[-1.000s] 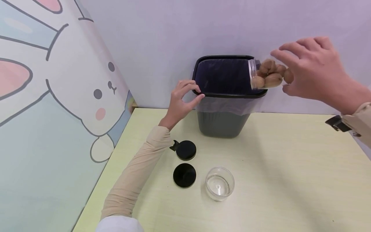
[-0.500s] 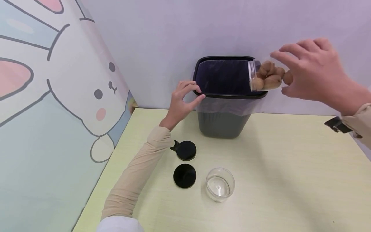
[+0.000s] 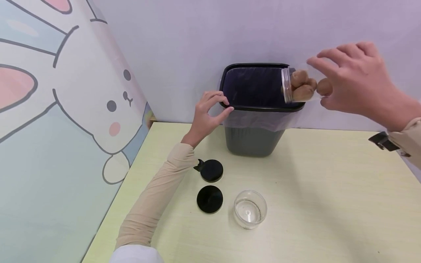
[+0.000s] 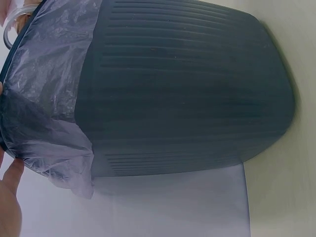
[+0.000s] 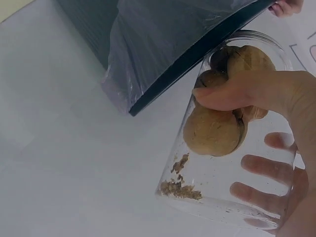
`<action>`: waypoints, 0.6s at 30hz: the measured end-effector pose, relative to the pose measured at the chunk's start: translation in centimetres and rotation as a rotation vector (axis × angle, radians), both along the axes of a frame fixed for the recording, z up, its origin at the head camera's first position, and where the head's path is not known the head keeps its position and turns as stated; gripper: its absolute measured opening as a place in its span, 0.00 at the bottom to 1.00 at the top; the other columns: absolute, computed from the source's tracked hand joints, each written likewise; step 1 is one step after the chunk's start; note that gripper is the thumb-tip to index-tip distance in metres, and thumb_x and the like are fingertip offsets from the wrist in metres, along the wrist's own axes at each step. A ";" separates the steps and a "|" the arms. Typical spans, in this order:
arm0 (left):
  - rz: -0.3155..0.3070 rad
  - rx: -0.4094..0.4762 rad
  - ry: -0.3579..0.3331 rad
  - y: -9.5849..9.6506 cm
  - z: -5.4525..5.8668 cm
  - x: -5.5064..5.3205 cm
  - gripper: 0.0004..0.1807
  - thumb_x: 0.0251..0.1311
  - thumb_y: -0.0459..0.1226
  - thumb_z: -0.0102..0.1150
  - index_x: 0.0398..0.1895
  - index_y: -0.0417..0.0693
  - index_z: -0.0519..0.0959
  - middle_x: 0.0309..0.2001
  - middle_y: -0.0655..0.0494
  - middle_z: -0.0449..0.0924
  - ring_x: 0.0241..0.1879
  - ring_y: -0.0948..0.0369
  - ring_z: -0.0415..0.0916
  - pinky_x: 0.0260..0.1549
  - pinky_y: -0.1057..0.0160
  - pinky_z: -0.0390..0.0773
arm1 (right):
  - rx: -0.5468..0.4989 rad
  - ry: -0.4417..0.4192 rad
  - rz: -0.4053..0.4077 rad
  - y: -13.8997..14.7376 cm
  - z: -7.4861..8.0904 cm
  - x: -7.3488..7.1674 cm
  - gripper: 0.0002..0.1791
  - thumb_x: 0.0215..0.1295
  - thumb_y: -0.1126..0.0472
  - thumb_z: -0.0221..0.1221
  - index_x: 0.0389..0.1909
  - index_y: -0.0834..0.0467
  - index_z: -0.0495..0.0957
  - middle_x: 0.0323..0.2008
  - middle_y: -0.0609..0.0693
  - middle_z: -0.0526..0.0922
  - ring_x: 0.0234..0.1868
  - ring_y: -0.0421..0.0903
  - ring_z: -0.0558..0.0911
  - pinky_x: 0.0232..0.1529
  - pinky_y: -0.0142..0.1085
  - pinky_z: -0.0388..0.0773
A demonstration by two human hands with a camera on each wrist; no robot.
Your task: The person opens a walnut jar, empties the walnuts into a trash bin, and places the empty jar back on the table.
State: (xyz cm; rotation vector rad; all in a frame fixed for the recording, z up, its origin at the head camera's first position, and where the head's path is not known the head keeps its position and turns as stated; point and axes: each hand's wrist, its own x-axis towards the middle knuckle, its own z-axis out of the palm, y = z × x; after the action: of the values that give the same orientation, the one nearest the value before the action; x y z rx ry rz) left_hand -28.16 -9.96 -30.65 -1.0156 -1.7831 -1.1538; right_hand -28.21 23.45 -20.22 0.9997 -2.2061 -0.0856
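Observation:
My right hand [image 3: 356, 78] grips a clear jar [image 5: 222, 185], tipped on its side with its open mouth over the right rim of a dark trash can [image 3: 251, 140]. Inside are several brown, rounded pieces [image 5: 212, 131] gathered towards the mouth, their kind unclear. Brown crumbs [image 5: 180, 190] cling near the jar's base in the right wrist view. At the can's front left corner, my left hand [image 3: 205, 113] pinches the rim between thumb and fingers. A thin plastic bag [image 4: 54, 74] lines the can and folds down over its outside.
Two round black lids [image 3: 209, 199] lie on the pale table [image 3: 329, 182], the farther one [image 3: 211, 170] beside a small black piece. A short clear round container [image 3: 250, 210] stands to their right. Walls rise behind and at the left.
The brown pieces have slid inside the jar towards its mouth, and fewer show there now. Both hands stay almost where they were.

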 end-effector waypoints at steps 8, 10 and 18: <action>0.003 -0.003 -0.001 0.1 -0.1 0.0 0.09 0.45 0.22 0.68 0.29 0.33 0.78 0.38 0.38 0.76 0.44 0.44 0.69 0.48 0.60 0.69 | 0.017 -0.012 -0.009 0.1 0.1 0.1 0.46 0.21 0.66 0.65 0.57 0.62 0.70 0.50 0.66 0.74 0.52 0.66 0.68 0.51 0.59 0.59; 0.003 -0.004 0.000 0.1 -0.1 0.0 0.09 0.46 0.22 0.68 0.30 0.33 0.78 0.38 0.37 0.76 0.44 0.44 0.69 0.49 0.59 0.69 | 0.025 -0.009 -0.022 0.1 0.2 0.1 0.48 0.19 0.66 0.68 0.57 0.63 0.70 0.50 0.67 0.73 0.52 0.66 0.68 0.51 0.59 0.59; 0.006 0.000 -0.002 0.0 -0.1 -0.2 0.08 0.46 0.22 0.68 0.29 0.33 0.78 0.38 0.38 0.76 0.44 0.44 0.69 0.48 0.59 0.69 | 0.048 -0.030 -0.055 -0.2 0.7 0.1 0.51 0.18 0.66 0.70 0.58 0.62 0.68 0.51 0.67 0.72 0.53 0.66 0.67 0.52 0.59 0.58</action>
State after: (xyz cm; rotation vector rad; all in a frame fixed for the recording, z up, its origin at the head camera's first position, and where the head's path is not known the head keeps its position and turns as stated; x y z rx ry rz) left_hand -28.39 -9.96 -30.75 -1.0084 -1.7866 -1.1518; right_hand -28.08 23.29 -19.53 0.9725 -2.2693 -0.1502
